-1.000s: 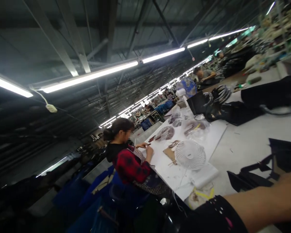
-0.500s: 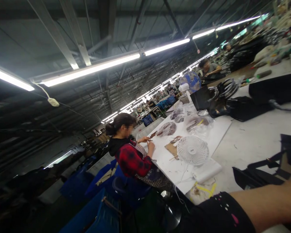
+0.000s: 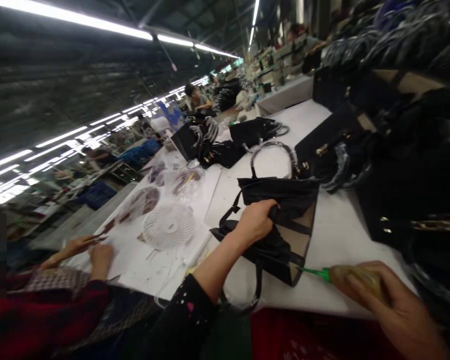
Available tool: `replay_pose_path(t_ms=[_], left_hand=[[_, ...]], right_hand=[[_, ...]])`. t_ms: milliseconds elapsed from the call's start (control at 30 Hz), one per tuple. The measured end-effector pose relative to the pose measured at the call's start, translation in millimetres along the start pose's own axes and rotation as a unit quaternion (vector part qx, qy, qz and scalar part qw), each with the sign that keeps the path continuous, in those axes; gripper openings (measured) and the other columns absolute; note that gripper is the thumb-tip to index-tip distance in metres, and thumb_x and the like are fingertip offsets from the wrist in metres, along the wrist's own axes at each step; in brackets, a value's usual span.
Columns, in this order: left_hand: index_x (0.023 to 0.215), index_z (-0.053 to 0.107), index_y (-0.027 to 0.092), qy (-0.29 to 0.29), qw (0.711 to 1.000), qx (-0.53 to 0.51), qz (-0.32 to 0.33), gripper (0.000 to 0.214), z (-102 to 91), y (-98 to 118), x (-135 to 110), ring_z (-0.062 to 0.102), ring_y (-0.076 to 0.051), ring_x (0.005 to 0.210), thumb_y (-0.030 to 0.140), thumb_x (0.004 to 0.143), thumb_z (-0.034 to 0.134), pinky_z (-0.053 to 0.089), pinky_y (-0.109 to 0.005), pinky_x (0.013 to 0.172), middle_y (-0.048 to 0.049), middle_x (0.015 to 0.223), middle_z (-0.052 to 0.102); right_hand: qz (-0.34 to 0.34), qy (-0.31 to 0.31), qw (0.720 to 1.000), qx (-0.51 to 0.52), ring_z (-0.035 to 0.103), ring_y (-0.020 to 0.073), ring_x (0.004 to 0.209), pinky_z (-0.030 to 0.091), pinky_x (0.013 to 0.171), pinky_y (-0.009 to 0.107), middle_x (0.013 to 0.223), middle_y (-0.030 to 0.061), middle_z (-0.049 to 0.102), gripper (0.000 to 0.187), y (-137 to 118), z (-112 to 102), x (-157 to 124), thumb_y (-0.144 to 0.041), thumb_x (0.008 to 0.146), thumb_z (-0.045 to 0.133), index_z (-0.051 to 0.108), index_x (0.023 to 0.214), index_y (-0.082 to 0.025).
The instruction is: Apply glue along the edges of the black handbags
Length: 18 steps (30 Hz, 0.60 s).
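A: Step?
B: Right hand [image 3: 399,305] is gripping a green-tipped tool [image 3: 326,273] at four o'clock; left hand [image 3: 257,220] is clutching the black bag [image 3: 277,247], centre. Tool is seemingly working the bag's edge, contact unclear; next move is probably calling for steadiness.
A: Beyond?
B: White table [image 3: 337,235] is lying beneath; fan [image 3: 168,227] is standing at nine, lights [image 3: 175,40] are glowing at eleven.

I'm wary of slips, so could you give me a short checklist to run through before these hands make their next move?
1. Left hand on the black bag: ok; firmness of grip cannot be told.
2. Right hand holding the green-tipped tool by its handle: ok.
3. Tool's tip apart from the left hand: ok.
4. Tip touching the bag: cannot tell, blurred.
5. White fan apart from the bag: ok.
6. Other black bags well away: not ok, they lie close by.
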<state>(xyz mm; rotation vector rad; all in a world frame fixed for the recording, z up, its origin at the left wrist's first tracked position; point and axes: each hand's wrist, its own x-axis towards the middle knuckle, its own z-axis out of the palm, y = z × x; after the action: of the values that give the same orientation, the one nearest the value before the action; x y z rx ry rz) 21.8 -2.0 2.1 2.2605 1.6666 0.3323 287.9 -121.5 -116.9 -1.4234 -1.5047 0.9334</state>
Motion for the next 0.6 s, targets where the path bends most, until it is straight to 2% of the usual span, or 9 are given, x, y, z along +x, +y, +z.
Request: replay_pose_path(t_ms=[67,233,367,500,600], left_hand=[[0.105,0.067,0.024,0.011,1.0,-0.003,0.008,0.041,1.7,0,-1,0.066,-0.02,0.096,0.006,0.075,0.045,0.051,-0.03,0.086,-0.002,0.104,0.072],[0.102,0.067,0.024,0.02,1.0,-0.006,-0.004,0.035,-0.2,5,-6,0.067,-0.019,0.094,0.009,0.078,0.047,0.05,-0.028,0.085,-0.0008,0.102,0.073],[0.103,0.067,0.025,0.024,1.0,-0.014,-0.004,0.034,-1.5,4,-8,0.067,-0.019,0.093,0.009,0.08,0.047,0.05,-0.028,0.083,-0.0003,0.102,0.073],[0.103,0.068,0.024,0.019,1.0,-0.021,-0.003,0.033,-2.4,4,-9,0.067,-0.018,0.095,0.01,0.081,0.048,0.05,-0.027,0.084,-0.0003,0.103,0.073],[0.106,0.068,0.025,0.022,1.0,-0.021,-0.005,0.035,-2.7,5,-9,0.067,-0.019,0.095,0.011,0.082,0.047,0.05,-0.028,0.084,-0.0005,0.103,0.073]], right_hand=[[0.005,-0.012,1.0,0.001,0.061,0.0201,0.072,0.047,0.063,0.027,0.081,-0.0023,0.062,0.032,-1,-4,-2,-0.056,0.093,0.055,0.059,0.09,-0.024],[-0.006,-0.088,0.994,0.063,0.06,0.0191,0.076,0.047,0.068,0.025,0.084,-0.0018,0.059,0.026,-8,0,-2,-0.047,0.1,0.048,0.056,0.093,-0.024],[-0.031,-0.057,0.997,0.032,0.059,0.0214,0.081,0.046,0.069,0.027,0.089,0.0015,0.059,0.027,-1,-2,-4,-0.049,0.098,0.051,0.057,0.095,-0.023],[-0.022,-0.107,0.992,0.062,0.059,0.0214,0.081,0.047,0.07,0.028,0.087,0.0017,0.059,0.025,3,-3,-4,-0.046,0.102,0.047,0.056,0.096,-0.023],[-0.026,-0.09,0.994,0.056,0.059,0.0206,0.083,0.046,0.071,0.027,0.09,0.0008,0.058,0.025,1,-1,-1,-0.048,0.1,0.05,0.056,0.096,-0.024]])
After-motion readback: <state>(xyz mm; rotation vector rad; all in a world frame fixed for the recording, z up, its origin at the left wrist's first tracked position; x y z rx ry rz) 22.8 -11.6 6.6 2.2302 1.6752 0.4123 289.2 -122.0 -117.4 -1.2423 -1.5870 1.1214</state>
